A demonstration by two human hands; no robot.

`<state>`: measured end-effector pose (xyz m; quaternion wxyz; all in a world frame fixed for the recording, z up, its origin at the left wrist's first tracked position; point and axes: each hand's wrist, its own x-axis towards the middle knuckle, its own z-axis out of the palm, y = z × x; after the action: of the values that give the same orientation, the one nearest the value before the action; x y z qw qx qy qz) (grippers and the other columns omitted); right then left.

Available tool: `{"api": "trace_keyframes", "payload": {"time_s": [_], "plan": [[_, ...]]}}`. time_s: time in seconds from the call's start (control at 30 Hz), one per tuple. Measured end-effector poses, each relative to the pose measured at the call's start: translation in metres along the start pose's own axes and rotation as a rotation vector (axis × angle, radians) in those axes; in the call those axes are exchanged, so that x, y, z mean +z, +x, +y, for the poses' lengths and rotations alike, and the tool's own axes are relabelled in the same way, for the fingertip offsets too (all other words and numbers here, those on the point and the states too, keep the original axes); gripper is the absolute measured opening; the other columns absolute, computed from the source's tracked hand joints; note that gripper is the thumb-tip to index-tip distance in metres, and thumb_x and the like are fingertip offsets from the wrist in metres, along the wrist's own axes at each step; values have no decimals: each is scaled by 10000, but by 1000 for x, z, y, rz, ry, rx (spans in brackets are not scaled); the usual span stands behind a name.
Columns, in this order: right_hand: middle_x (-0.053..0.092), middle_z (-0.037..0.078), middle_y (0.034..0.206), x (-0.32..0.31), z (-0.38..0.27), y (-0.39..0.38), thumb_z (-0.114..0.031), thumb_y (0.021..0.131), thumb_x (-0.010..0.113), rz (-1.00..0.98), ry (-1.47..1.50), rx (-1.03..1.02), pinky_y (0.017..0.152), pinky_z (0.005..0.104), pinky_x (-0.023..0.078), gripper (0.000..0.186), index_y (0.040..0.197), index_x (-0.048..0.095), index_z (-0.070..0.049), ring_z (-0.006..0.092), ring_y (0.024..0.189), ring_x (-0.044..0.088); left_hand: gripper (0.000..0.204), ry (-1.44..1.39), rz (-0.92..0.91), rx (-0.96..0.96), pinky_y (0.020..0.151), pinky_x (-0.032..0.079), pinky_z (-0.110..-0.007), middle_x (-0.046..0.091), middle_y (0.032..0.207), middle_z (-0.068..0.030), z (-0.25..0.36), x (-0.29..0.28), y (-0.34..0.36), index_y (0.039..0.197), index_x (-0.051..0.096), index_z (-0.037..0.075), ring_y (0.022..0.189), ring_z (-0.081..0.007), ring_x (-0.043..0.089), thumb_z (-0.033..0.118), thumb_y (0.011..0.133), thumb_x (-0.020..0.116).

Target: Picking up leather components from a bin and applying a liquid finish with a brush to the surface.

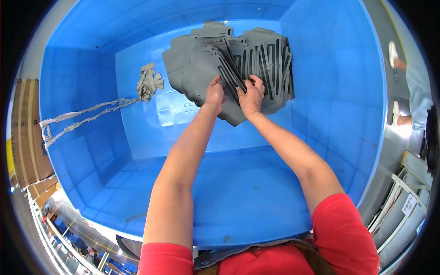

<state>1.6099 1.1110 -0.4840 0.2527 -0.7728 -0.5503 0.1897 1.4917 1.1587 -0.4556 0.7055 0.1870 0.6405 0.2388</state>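
Observation:
A deep pile of thin grey sheets (181, 59), several with long black slots, lies toward the back right inside a blue bin (332, 82). My left hand (214, 95) is on the upper sheets, its fingers bent against them beside a slotted strip. Just to its right, my right hand (252, 98) grips the slotted edge of those sheets with curled fingers. Some fingertips are hidden among the layers.
A crumpled bundle of grey scraps (149, 82) with frayed cords reaches to the bin's left rim. A cardboard box (25, 128) stands outside at left. At right, another person's legs (417, 105) show beside a white metal rack (392, 201).

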Motion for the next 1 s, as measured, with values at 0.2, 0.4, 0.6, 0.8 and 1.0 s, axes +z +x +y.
{"api": "trace_keyframes", "payload": {"time_s": [0.2, 0.4, 0.6, 0.8, 1.0], "plan": [[588, 142, 1167, 4, 2, 6, -227, 744, 779, 14, 375, 350, 929, 482, 378, 517, 1167, 515, -91, 345, 1114, 533, 557, 5, -5, -14, 1074, 300, -579, 180, 1567, -167, -2, -2, 4, 1512, 256, 190, 1439, -310, 187, 135, 964, 334], [627, 147, 1148, -9, -18, 10, -293, 765, 757, -316, 123, 373, 932, 471, 392, 431, 1098, 596, -71, 345, 1082, 557, 548, -51, -5, -31, 1071, 307, -589, 223, 1545, -159, 2, -5, 0, 1509, 259, 190, 1427, -307, 212, 125, 967, 313], [612, 200, 1195, -2, -10, -4, -278, 741, 772, -323, 421, 299, 932, 433, 455, 552, 1189, 563, -31, 361, 1143, 560, 542, -91, -39, -26, 1018, 359, -584, 303, 1501, -146, 4, 1, -1, 1502, 276, 184, 1378, -284, 286, 118, 966, 312], [668, 203, 1088, 14, -15, -7, -259, 738, 770, -299, 193, 383, 913, 435, 473, 567, 1214, 570, -26, 376, 1031, 626, 541, -31, 8, -42, 1026, 352, -565, 286, 1519, -149, 3, 2, -5, 1498, 291, 182, 1394, -297, 258, 135, 961, 336], [697, 199, 980, 21, -12, -2, -203, 732, 761, -320, 444, 411, 860, 413, 492, 382, 1049, 671, -9, 348, 969, 659, 514, 31, -3, -8, 1048, 338, -550, 281, 1521, -152, 6, -25, -4, 1481, 323, 135, 1395, -304, 250, 179, 970, 348]]}}
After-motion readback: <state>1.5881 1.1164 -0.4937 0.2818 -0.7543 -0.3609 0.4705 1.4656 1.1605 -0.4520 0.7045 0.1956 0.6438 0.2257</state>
